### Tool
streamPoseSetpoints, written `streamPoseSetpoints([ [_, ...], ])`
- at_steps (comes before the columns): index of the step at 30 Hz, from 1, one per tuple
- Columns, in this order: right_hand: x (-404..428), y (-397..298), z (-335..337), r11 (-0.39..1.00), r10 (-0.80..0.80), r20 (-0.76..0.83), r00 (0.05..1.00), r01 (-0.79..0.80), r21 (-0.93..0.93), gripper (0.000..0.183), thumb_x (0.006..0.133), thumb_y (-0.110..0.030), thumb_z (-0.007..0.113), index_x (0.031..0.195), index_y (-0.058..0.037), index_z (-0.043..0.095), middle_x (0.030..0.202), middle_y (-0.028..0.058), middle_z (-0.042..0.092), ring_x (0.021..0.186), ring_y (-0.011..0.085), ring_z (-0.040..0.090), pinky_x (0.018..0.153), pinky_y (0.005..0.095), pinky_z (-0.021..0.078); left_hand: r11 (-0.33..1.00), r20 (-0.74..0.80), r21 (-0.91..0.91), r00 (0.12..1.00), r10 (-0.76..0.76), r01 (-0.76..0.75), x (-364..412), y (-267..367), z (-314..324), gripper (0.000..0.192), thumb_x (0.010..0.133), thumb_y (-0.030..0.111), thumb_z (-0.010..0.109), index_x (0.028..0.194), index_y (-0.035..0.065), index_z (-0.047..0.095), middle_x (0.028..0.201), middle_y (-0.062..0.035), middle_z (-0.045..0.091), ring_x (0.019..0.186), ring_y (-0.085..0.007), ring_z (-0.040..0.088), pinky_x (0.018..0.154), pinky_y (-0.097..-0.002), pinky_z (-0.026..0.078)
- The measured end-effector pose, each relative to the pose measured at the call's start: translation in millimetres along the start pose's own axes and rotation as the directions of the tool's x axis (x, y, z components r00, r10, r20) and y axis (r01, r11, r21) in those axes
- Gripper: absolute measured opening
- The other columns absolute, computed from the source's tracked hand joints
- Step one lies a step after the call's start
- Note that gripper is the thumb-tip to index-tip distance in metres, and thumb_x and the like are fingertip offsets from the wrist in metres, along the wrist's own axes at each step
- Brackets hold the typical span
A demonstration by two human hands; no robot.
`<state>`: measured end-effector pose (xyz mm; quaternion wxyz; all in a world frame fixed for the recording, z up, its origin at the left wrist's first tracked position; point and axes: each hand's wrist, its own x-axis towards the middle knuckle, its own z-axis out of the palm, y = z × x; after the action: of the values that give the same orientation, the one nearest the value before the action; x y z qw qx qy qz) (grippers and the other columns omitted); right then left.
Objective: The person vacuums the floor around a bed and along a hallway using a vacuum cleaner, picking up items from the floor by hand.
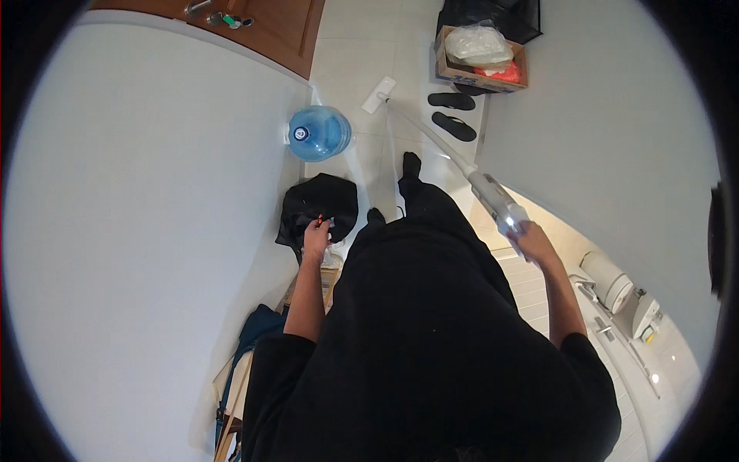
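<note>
My right hand is wrapped around the handle of a white cordless stick vacuum cleaner. A small light glows on its body near my fingers. From there the tube slants forward to a flat white floor head, which rests on the tiles. On the other side, my left hand pinches a small orange-red object, too small to name exactly. That hand is above a black bag by the left wall. Whitish items show at the bag's near side, partly hidden by the hand.
A blue water-cooler bottle stands along the left wall, beyond the bag. Black flip-flops and a cardboard box with plastic bags line the right wall. A wooden door is at the far left. A bathroom opens at right.
</note>
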<state>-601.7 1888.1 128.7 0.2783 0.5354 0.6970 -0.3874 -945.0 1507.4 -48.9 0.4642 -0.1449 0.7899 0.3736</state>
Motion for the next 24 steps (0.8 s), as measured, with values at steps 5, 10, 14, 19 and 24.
streamPoseSetpoints([
  [5, -82.6, 23.8, 50.5, 0.975, 0.139, 0.09, 0.986, -0.152, 0.163, 0.03, 0.086, -0.023, 0.061, 0.084, 0.0063, 0.057, 0.053, 0.0126, 0.054, 0.037, 0.0213, 0.053, 0.038, 0.0345, 0.0403, 0.997, 0.03, 0.059, 0.998, 0.055, -0.056, 13.7, -68.9, -31.6, 0.034, 0.082, 0.026, 0.063, 0.103, -0.0004, 0.06, 0.078, -0.0065, 0.06, 0.067, -0.0153, 0.06, 0.051, -0.0282, 0.049],
  [10, -159.9, 41.6, 115.9, 0.996, 0.083, 0.037, 0.996, -0.084, 0.021, 0.029, 0.084, -0.022, 0.061, 0.086, 0.0062, 0.058, 0.057, 0.0165, 0.057, 0.041, 0.0249, 0.056, 0.044, 0.0378, 0.0444, 0.991, 0.106, 0.131, 0.994, 0.015, -0.029, 27.4, -127.6, -75.7, 0.029, 0.08, 0.025, 0.064, 0.095, 0.0006, 0.061, 0.072, -0.0054, 0.058, 0.06, -0.0141, 0.056, 0.049, -0.029, 0.046],
  [14, -207.2, 55.7, 150.6, 0.979, -0.083, -0.032, 0.996, 0.076, -0.188, 0.029, 0.08, -0.022, 0.064, 0.089, 0.006, 0.061, 0.068, 0.022, 0.062, 0.061, 0.0323, 0.063, 0.061, 0.0406, 0.0488, 0.996, 0.063, 0.082, 0.997, 0.042, -0.047, 5.3, -171.6, -107.3, 0.026, 0.079, 0.025, 0.064, 0.09, 0.0014, 0.062, 0.068, -0.0062, 0.057, 0.059, -0.0144, 0.056, 0.05, -0.0316, 0.045],
  [19, -214.6, 54.7, 183.9, 0.976, -0.078, 0.003, 0.997, 0.077, -0.204, 0.031, 0.077, -0.023, 0.065, 0.091, 0.0044, 0.063, 0.08, 0.0249, 0.064, 0.077, 0.0365, 0.064, 0.071, 0.042, 0.0478, 0.965, 0.122, 0.255, 0.992, 0.033, -0.063, -14.2, -205.5, -137.6, 0.027, 0.081, 0.028, 0.062, 0.097, 0.0066, 0.059, 0.075, -0.0025, 0.053, 0.062, -0.0135, 0.052, 0.055, -0.0307, 0.047],
  [24, -188.6, 52.8, 201.2, 0.971, -0.079, -0.014, 0.997, 0.073, -0.229, 0.033, 0.078, -0.026, 0.064, 0.095, 0.0026, 0.064, 0.086, 0.0254, 0.065, 0.083, 0.0382, 0.063, 0.076, 0.0423, 0.0478, 0.988, 0.083, 0.146, 0.995, -0.052, 0.039, -29.8, -225.3, -141.0, 0.034, 0.08, 0.027, 0.061, 0.107, 0.0057, 0.059, 0.078, -0.0052, 0.056, 0.065, -0.016, 0.056, 0.053, -0.0324, 0.048],
])
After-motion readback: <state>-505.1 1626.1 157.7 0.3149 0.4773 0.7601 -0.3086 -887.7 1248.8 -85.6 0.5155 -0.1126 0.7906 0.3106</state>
